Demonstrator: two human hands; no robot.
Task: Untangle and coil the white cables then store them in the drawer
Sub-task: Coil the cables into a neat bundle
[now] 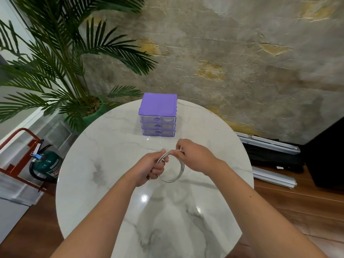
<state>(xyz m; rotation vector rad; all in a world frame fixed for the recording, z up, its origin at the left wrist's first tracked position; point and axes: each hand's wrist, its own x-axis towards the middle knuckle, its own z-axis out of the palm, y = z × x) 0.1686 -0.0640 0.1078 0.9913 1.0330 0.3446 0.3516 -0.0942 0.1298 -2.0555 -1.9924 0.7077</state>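
Note:
A white cable (177, 175) hangs in a round coil of several loops over the middle of the marble table (104, 155). My left hand (151, 166) grips the coil's upper left side with curled fingers. My right hand (191, 155) pinches the cable at the top of the coil, right beside the left hand. Behind the hands stands a small purple drawer unit (158, 113) with three clear drawers, all pushed in. The top drawer shows something pale inside.
The round table's far edge lies just behind the drawer unit, close to a rough wall. A potted palm (61, 71) stands at the back left. A green fire extinguisher (47, 164) in a red stand sits on the floor left. Black bags and white rails (273, 161) lie on the floor right.

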